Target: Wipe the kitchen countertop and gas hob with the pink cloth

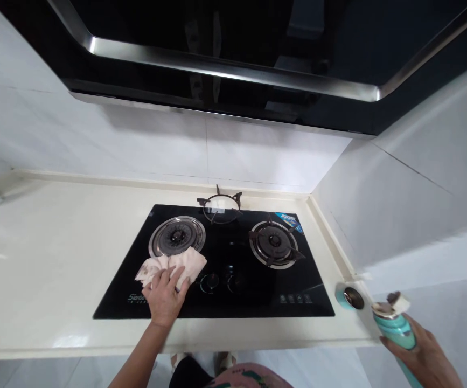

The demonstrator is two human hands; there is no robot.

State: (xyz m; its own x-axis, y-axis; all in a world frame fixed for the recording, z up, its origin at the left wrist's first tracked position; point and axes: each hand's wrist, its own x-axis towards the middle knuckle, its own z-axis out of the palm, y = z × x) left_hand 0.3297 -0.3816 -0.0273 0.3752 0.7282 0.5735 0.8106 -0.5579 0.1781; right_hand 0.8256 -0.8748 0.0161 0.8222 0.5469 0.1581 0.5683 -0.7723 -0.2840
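Observation:
My left hand [166, 293] presses down on a folded pale pink cloth [190, 263], fingers curled over its near edge. Under the cloth lies the front left of the black glass gas hob [233, 307], just below the left burner [177, 235], which has no pan support on it. At the right end of the counter, my right hand [423, 350] is wrapped around a turquoise bottle [397, 330] with an off-white and brown top, slightly blurred. Beside it on the counter is a small turquoise cup [342, 296] with a dark inside.
A loose black pan support [220, 198] sits at the hob's back edge. Another pan support [298, 254] stands on the right burner [274, 242]. Above hangs a dark range hood [225, 102]. A tiled wall [415, 215] bounds the right side; cream counter [55, 258] extends left.

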